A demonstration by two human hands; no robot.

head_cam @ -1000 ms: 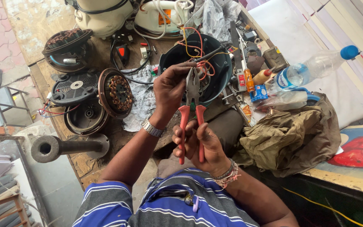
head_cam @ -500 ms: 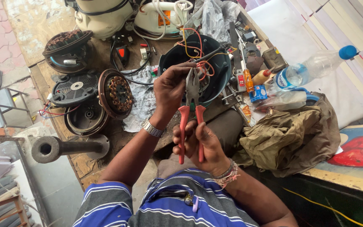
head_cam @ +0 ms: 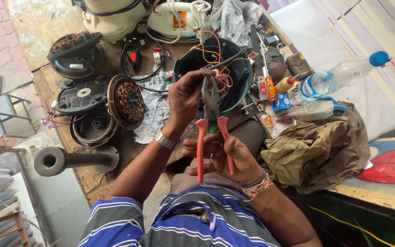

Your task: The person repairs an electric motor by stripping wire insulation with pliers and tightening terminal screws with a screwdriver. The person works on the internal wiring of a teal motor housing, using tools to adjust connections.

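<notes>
My right hand (head_cam: 227, 155) grips a pair of red-handled pliers (head_cam: 210, 120), jaws pointing away from me. My left hand (head_cam: 186, 98) is raised just beyond them, fingers pinched on a thin wire (head_cam: 216, 68) at the pliers' jaws. The wire runs from a bundle of orange and yellow wires (head_cam: 213, 50) that comes out of a dark round motor housing (head_cam: 241, 73) on the workbench. A metal watch sits on my left wrist and bead bracelets on my right.
On the bench (head_cam: 37, 27) lie a copper-wound stator (head_cam: 126, 100), black fan covers (head_cam: 81, 96), a white iron (head_cam: 177, 18), a cream appliance (head_cam: 110, 16), screwdrivers (head_cam: 266, 77), a plastic bottle (head_cam: 339, 75) and a brown cloth (head_cam: 316, 151). A metal pipe stand (head_cam: 69, 160) sits near the left edge.
</notes>
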